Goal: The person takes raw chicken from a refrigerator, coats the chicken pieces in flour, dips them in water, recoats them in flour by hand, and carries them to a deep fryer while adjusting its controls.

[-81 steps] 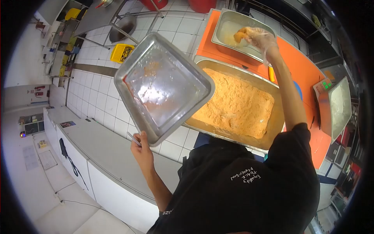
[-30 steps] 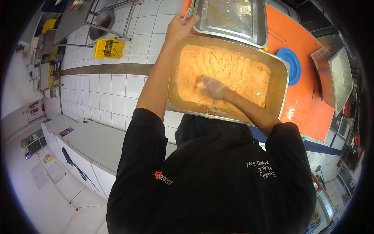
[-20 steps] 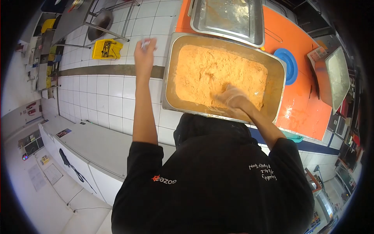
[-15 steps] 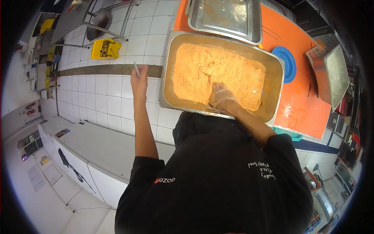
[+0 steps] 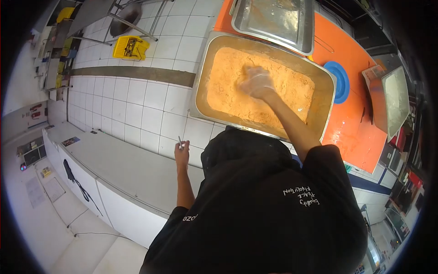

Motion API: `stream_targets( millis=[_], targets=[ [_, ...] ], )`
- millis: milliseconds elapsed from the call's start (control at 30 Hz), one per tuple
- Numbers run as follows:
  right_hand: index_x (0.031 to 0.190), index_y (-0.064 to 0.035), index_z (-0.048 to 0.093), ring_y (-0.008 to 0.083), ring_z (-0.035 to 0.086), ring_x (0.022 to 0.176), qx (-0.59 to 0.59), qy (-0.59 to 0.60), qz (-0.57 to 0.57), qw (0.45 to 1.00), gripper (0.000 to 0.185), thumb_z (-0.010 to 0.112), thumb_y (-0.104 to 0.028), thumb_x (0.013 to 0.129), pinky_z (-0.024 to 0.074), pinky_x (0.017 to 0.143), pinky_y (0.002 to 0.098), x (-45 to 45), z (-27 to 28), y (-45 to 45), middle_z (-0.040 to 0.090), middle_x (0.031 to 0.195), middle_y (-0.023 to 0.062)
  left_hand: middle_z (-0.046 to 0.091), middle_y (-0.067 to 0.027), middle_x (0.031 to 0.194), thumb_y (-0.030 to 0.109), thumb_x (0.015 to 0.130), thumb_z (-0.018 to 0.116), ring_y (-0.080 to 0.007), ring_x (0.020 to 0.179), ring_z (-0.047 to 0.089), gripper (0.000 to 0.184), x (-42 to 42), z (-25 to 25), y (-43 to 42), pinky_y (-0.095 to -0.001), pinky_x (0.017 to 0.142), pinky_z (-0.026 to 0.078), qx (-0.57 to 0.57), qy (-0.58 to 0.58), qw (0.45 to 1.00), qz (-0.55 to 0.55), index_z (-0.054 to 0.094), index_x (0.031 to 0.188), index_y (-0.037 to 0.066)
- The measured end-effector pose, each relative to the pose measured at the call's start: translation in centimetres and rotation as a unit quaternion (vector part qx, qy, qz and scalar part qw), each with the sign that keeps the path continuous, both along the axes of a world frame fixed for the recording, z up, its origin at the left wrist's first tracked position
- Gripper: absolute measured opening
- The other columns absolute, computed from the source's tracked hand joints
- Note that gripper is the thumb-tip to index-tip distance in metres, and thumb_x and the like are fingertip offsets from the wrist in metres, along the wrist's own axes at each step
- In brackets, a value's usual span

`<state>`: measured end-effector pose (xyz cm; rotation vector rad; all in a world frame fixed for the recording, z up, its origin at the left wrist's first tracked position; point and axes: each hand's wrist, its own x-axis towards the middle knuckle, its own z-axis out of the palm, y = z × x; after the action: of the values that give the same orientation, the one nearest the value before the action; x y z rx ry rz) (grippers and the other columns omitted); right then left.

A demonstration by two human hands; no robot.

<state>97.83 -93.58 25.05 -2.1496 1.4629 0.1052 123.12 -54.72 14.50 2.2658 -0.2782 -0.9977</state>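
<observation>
A deep metal tub (image 5: pixel 325 114) holds a wide bed of orange-tan breading powder (image 5: pixel 287 98). My right hand (image 5: pixel 258 84), in a clear plastic glove, is over the powder near the tub's middle. Motion blurs its fingers, and whatever lies under them is hidden. Down by my left side, away from the tub, my left hand (image 5: pixel 182 153) is closed on a thin grey stick-like object (image 5: pixel 180 143). Behind the tub, a shallow metal tray (image 5: pixel 273 39) with wet smears rests on top of another metal container.
The tub and tray stand on an orange surface (image 5: pixel 349 141). A blue round lid or plate (image 5: pixel 341 82) lies right of the tub, with a scale and a tilted metal container (image 5: pixel 397 102) farther right. A yellow basket (image 5: pixel 131 48) is on the tiled floor; a long grey counter (image 5: pixel 123 166) runs at left.
The shallow tray has been set down behind the tub and let go. My left hand has dropped down toward my side. My right hand has moved from the back container into the tub.
</observation>
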Motion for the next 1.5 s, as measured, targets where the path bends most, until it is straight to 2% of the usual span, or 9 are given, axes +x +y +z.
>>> stream_targets(
  millis=[67, 333, 433, 567, 733, 867, 933, 1233, 1500],
  targets=[
    [0.134, -0.0085, 0.058, 0.0396, 0.055, 0.126, -0.022, 0.181, 0.118, 0.976, 0.051, 0.063, -0.033, 0.090, 0.0519, 0.097, 0.0449, 2.3, 0.8, 2.0, 0.056, 0.141, 0.0174, 0.061, -0.0031, 0.078, 0.038, 0.090, 0.076, -0.0120, 0.071, 0.054, 0.045, -1.1, 0.1, 1.3, -0.0291, 0.063, 0.043, 0.029, 0.002, 1.000, -0.006, 0.062, 0.118, 0.006],
    [0.125, -0.0048, 0.064, 0.0350, 0.058, 0.125, -0.014, -0.123, 0.199, 0.972, 0.036, 0.062, -0.023, 0.094, 0.0500, 0.102, 0.0429, -3.9, -8.3, 2.8, 0.058, 0.138, 0.0192, 0.064, -0.0049, 0.077, 0.035, 0.090, 0.076, -0.0124, 0.069, 0.058, 0.040, -2.5, -3.1, 6.5, -0.0300, 0.061, 0.044, 0.105, 0.075, 0.991, 0.016, 0.064, 0.113, 0.004],
    [0.129, -0.0040, 0.060, 0.0257, 0.057, 0.122, 0.397, -0.416, -0.288, 0.766, 0.040, 0.058, -0.030, 0.099, 0.0440, 0.108, 0.0358, -5.5, -0.9, 2.1, 0.059, 0.134, 0.0137, 0.065, -0.0040, 0.075, 0.034, 0.089, 0.077, -0.0129, 0.067, 0.058, 0.039, -1.7, -6.3, 8.7, -0.0300, 0.060, 0.044, 0.121, 0.078, 0.990, -0.003, 0.065, 0.111, 0.004],
    [0.129, -0.0039, 0.060, 0.0205, 0.058, 0.116, 0.118, -0.349, -0.164, 0.915, 0.040, 0.056, -0.033, 0.101, 0.0420, 0.108, 0.0345, -10.0, -7.2, 2.5, 0.059, 0.128, 0.0115, 0.066, -0.0048, 0.077, 0.033, 0.089, 0.078, -0.0136, 0.069, 0.060, 0.038, -0.2, -6.0, 7.2, -0.0299, 0.062, 0.046, 0.123, 0.083, 0.989, -0.028, 0.065, 0.111, 0.005],
    [0.128, -0.0062, 0.058, 0.0228, 0.062, 0.103, 0.252, -0.610, -0.307, 0.685, 0.039, 0.055, -0.036, 0.103, 0.0505, 0.094, 0.0384, -12.5, -6.6, 2.2, 0.066, 0.120, 0.0070, 0.064, -0.0033, 0.078, 0.032, 0.090, 0.077, -0.0113, 0.069, 0.056, 0.039, 2.3, -4.9, 2.9, -0.0291, 0.062, 0.043, 0.063, 0.076, 0.995, -0.013, 0.064, 0.115, 0.005],
    [0.119, -0.0051, 0.062, 0.0239, 0.064, 0.097, 0.227, -0.335, -0.351, 0.845, 0.035, 0.055, -0.035, 0.103, 0.0514, 0.091, 0.0365, -10.4, -3.2, 1.0, 0.069, 0.102, 0.0067, 0.059, 0.0004, 0.076, 0.033, 0.093, 0.074, -0.0047, 0.051, 0.044, 0.036, 3.8, -5.7, 0.6, -0.0239, 0.042, 0.031, 0.052, 0.069, 0.995, -0.047, 0.060, 0.118, 0.011],
    [0.106, -0.0067, 0.065, 0.0286, 0.066, 0.094, -0.011, -0.223, -0.043, 0.974, 0.029, 0.059, -0.035, 0.100, 0.0529, 0.083, 0.0424, -9.5, -4.6, 0.1, 0.069, 0.088, 0.0093, 0.059, 0.0005, 0.076, 0.032, 0.092, 0.074, -0.0048, 0.051, 0.044, 0.035, 3.8, -5.9, -0.2, -0.0238, 0.042, 0.031, 0.044, 0.074, 0.995, -0.043, 0.060, 0.118, 0.011],
    [0.117, -0.0084, 0.063, 0.0339, 0.066, 0.107, -0.092, 0.072, 0.144, 0.983, 0.039, 0.056, -0.043, 0.099, 0.0519, 0.091, 0.0481, -1.9, -3.4, 3.4, 0.068, 0.111, 0.0152, 0.062, -0.0023, 0.076, 0.030, 0.089, 0.076, -0.0100, 0.067, 0.055, 0.041, 2.2, -4.3, -0.5, -0.0278, 0.059, 0.041, 0.044, 0.096, 0.994, -0.018, 0.062, 0.119, 0.005],
    [0.109, -0.0091, 0.065, 0.0243, 0.067, 0.094, 0.068, -0.164, -0.024, 0.984, 0.041, 0.051, -0.047, 0.103, 0.0528, 0.084, 0.0411, -6.0, -7.4, 1.8, 0.069, 0.100, 0.0096, 0.063, -0.0018, 0.076, 0.030, 0.089, 0.076, -0.0099, 0.063, 0.054, 0.033, 0.4, -6.4, 4.8, -0.0288, 0.054, 0.040, 0.123, 0.106, 0.987, -0.004, 0.065, 0.111, 0.008]
  ],
)
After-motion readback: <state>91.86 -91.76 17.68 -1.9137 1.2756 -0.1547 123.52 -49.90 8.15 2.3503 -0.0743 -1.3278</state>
